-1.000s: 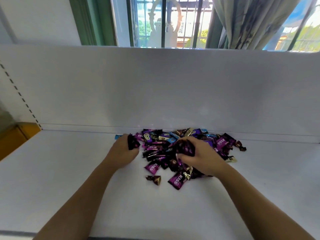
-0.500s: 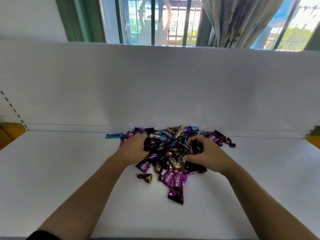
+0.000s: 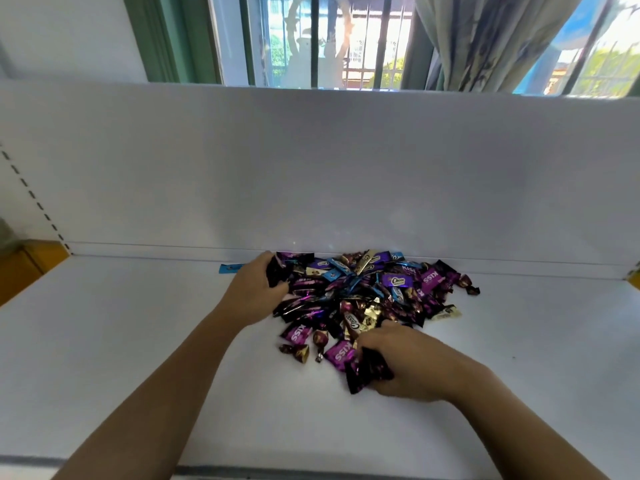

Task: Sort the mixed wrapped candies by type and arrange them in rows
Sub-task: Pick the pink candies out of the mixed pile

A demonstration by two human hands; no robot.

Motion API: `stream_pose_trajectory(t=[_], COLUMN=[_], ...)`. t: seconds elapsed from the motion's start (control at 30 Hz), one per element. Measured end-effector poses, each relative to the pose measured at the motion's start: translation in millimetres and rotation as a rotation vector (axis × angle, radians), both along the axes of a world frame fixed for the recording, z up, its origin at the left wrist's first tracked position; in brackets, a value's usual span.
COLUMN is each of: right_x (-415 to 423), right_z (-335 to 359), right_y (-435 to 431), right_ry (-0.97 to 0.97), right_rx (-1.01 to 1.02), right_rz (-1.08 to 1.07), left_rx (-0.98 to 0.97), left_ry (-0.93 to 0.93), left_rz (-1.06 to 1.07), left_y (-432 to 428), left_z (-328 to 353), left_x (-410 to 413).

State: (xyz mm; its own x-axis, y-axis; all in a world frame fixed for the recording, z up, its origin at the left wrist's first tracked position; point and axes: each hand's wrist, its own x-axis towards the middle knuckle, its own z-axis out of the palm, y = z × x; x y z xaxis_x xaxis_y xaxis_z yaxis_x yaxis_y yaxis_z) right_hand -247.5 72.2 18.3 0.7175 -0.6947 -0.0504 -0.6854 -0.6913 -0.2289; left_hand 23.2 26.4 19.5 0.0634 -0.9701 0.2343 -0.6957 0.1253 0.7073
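Bright window backlight, wide-angle edge distortion

Before me a white tabletop (image 3: 138,358) runs to an upright white back panel (image 3: 311,168) at its far edge. A side panel (image 3: 20,161) at far left carries a dashed black line (image 3: 31,195). Above the back panel, a barred window (image 3: 329,39) in a green frame (image 3: 166,36) lets in bright daylight. A pale patterned curtain (image 3: 485,39) is gathered to its right, with greenery (image 3: 609,71) outside beyond it. A plain white wall (image 3: 69,29) fills the far left corner. Yellow furniture (image 3: 24,271) shows past the table's left edge, and a sliver of yellow shows at far right.
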Motion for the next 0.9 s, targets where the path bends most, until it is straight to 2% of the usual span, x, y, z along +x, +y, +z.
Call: stream_pose_trajectory(t=[0.17,0.3,0.43,0.6,0.7,0.9], right_x=[3,16,33,39,36,20], right_z=[-8,-5,-5,2,1,-8], right_y=[1,-8,-20,-26,-26,-22], right_ry=[-0.04,0.054,0.214,0.236,0.163,-0.21], right_rx=[0.053,-0.024,-0.044,-0.124,-0.121,-0.033], right_rz=[-0.055,0.007,0.005,0.063,0.074,0.05], left_rx=[0.173,0.281,0.224,0.105,0.12,0.222], left_ry=[-0.083,-0.197,-0.363,-0.51,-0.52,-0.496], left_rz=[-0.092,-0.139,-0.152,-0.12,-0.092,-0.169], left_y=[25,36,41,42,40,41], left_z=[2,-7,-13,-18,-20,-19], left_x=[-6,-12,-26,-39,-38,-28])
